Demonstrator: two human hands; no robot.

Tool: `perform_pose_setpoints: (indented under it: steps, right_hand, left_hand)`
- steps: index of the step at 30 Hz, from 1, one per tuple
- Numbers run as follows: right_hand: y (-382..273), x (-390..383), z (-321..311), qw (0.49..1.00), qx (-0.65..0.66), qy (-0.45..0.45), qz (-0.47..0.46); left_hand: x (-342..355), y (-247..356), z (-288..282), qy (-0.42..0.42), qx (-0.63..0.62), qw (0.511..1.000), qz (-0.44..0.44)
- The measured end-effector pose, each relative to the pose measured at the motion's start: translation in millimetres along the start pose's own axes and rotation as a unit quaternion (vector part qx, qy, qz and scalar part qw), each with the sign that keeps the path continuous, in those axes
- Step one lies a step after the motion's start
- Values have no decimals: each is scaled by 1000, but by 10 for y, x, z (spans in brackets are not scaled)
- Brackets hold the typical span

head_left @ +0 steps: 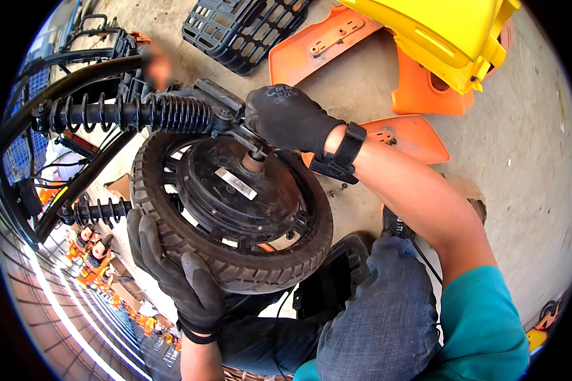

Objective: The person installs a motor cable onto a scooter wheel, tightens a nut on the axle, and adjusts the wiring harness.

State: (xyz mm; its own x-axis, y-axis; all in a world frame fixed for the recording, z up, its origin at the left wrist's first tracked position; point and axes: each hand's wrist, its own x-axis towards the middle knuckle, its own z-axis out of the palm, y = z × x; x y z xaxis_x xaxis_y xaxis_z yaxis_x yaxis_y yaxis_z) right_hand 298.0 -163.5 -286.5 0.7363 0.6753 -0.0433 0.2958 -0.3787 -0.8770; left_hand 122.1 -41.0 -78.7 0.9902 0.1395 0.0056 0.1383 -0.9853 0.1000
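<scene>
A wheel (279,267) with a black knobby tyre and a large hub motor (241,184) sits tilted in front of me. My left hand (178,273), in a dark glove, grips the tyre at its lower left, with the thumb apart from the fingers. My right hand (289,117), gloved too, is closed in a fist beside the axle end (254,162); what it grips is hidden. A black coil-spring shock absorber (133,114) runs from the frame to a bracket at the axle. A second shock absorber (102,211) shows beyond the tyre.
Frame tubes (76,79) and cables fill the left. Beyond lie a black plastic basket (235,32), a yellow plastic body part (451,32) and orange panels (324,44). Between my legs is a black plastic part (333,279). Several orange vehicles (102,267) stand far left.
</scene>
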Motion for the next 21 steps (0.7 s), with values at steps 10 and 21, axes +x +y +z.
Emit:
perform_pose_setpoints:
  steps: [10,21]
  right_hand:
    - [-111,24,6,1000,-14,5,28]
    - [-104,1,-234,991,43,-75,105]
  left_hand:
    - [-52,14,-24,-8,20,999,-28]
    - [-70,-18,-23,2,11,1000,-21]
